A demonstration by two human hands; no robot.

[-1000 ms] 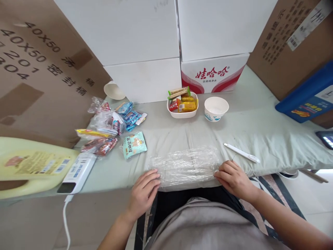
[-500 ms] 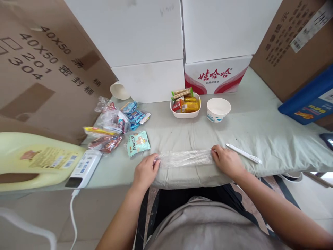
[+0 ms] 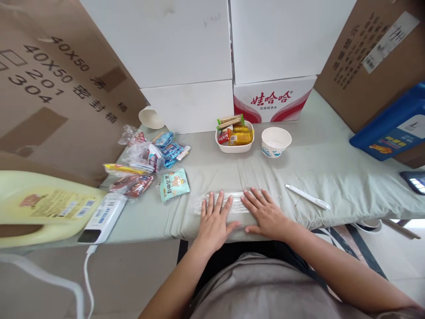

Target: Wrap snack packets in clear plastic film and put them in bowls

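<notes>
A strip of clear plastic wrap point(image 3: 237, 204) lies flat along the front of the cloth-covered table. My left hand point(image 3: 215, 221) rests on its left half, palm down with the fingers spread. On its right half my right hand point(image 3: 265, 214) lies flat too, fingers apart. Neither hand grips anything, and parts of the wrap are hidden under them. To the right of my right hand is a white utility knife point(image 3: 307, 196). Beyond my left hand sits a light green snack packet point(image 3: 174, 184).
At the back stand a white tray point(image 3: 234, 149) of snacks and a paper bowl point(image 3: 276, 141), before white boxes point(image 3: 189, 106). Snack packets point(image 3: 142, 155), a power bank point(image 3: 103, 218) and a yellow jug point(image 3: 49, 208) occupy the left. A blue container point(image 3: 392, 128) and phone point(image 3: 415, 181) are right.
Both hands have let go of the wrap's ends and moved inward. They now lie flat on top of it, fingers spread. The camera view has shifted slightly.
</notes>
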